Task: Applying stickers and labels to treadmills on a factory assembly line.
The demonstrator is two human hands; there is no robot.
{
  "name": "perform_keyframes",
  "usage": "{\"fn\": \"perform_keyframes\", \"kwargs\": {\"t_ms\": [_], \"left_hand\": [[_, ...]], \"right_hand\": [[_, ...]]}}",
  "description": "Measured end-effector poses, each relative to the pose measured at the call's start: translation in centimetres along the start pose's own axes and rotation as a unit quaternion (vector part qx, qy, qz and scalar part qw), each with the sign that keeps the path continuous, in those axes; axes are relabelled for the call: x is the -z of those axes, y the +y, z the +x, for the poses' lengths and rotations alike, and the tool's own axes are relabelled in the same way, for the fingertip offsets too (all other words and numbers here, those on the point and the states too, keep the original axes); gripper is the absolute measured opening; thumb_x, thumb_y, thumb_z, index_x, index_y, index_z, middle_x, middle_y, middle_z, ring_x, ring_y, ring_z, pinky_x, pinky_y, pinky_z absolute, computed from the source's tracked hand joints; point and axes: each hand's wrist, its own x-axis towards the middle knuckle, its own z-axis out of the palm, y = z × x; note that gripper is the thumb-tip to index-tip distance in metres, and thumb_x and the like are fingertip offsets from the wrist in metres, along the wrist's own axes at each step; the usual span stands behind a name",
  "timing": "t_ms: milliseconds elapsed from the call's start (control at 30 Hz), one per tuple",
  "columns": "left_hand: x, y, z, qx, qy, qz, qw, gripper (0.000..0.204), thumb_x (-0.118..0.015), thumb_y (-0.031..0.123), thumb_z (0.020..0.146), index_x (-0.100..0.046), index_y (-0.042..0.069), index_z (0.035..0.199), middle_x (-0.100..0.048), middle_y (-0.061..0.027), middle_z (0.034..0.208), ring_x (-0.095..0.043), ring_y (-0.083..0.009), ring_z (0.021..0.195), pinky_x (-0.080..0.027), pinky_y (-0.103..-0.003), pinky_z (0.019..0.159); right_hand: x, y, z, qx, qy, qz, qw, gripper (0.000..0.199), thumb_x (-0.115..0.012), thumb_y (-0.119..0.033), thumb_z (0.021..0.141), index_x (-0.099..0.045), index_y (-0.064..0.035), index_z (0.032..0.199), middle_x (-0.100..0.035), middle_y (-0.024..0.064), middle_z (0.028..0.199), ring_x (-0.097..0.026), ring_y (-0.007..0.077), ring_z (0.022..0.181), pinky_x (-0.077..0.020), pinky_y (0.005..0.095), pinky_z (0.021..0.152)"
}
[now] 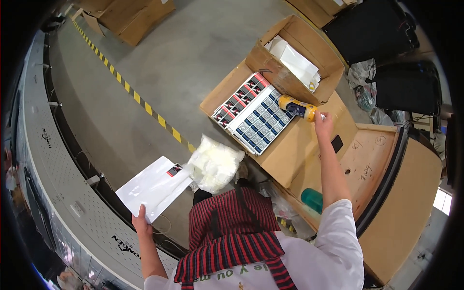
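My left hand grips the lower corner of a white flat mailer bag that has a small dark and red item at its upper corner. My right hand is stretched out over a cardboard sheet and holds the end of a yellow handheld scanner. The scanner lies next to a tray of several small blue and red boxes.
An open carton with white packets stands behind the tray. A heap of clear plastic bags lies near my chest. A grey conveyor runs on the left beside yellow-black floor tape. A teal cup and a wooden table are at right.
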Motion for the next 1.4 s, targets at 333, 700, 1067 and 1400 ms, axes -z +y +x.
{"fn": "perform_keyframes", "kwargs": {"t_ms": [333,700,1067,1400], "left_hand": [[-3.2,-2.4,-5.4,0.025,-0.027,-0.07,0.997,0.049,-0.062,0.009,0.076,-0.039,0.001,0.118,-0.049,-0.0081,0.112,-0.049,-0.0209,0.101,-0.04,-0.033,0.087],[-5.1,1.3,-11.4,-0.009,-0.023,-0.209,0.978,0.039,-0.061,0.008,0.076,-0.045,-0.002,0.11,-0.054,-0.0094,0.104,-0.054,-0.0194,0.091,-0.044,-0.033,0.081],[3.0,2.5,-12.8,-0.077,0.026,-0.372,0.925,0.038,-0.059,0.007,0.078,-0.044,-0.001,0.111,-0.052,-0.0112,0.105,-0.054,-0.021,0.091,-0.046,-0.033,0.079],[14.8,1.9,-19.7,-0.147,-0.005,-0.213,0.966,0.035,-0.067,0.014,0.072,-0.056,-0.001,0.101,-0.06,-0.0054,0.093,-0.057,-0.0133,0.082,-0.045,-0.027,0.076]], "right_hand": [[1.8,7.2,1.7,-0.268,-0.196,0.252,0.909,0.028,-0.057,-0.028,0.078,-0.048,-0.0022,0.084,-0.052,0.006,0.065,-0.052,0.0149,0.05,-0.0449,0.0245,0.043],[-1.2,15.6,6.7,-0.296,-0.253,0.348,0.853,0.02,-0.055,-0.018,0.081,-0.053,-0.0029,0.094,-0.056,0.006,0.084,-0.055,0.0151,0.072,-0.0497,0.0245,0.058],[-4.4,13.3,-1.6,-0.193,-0.357,0.255,0.878,0.025,-0.049,-0.03,0.082,-0.048,-0.0057,0.077,-0.05,0.0066,0.058,-0.049,0.0158,0.05,-0.0412,0.0266,0.045],[-1.4,-28.8,-36.8,0.181,-0.821,0.148,0.522,0.055,-0.058,-0.017,0.079,-0.032,-0.0034,0.125,-0.057,0.0102,0.095,-0.056,0.0157,0.078,-0.047,0.0265,0.071]]}}
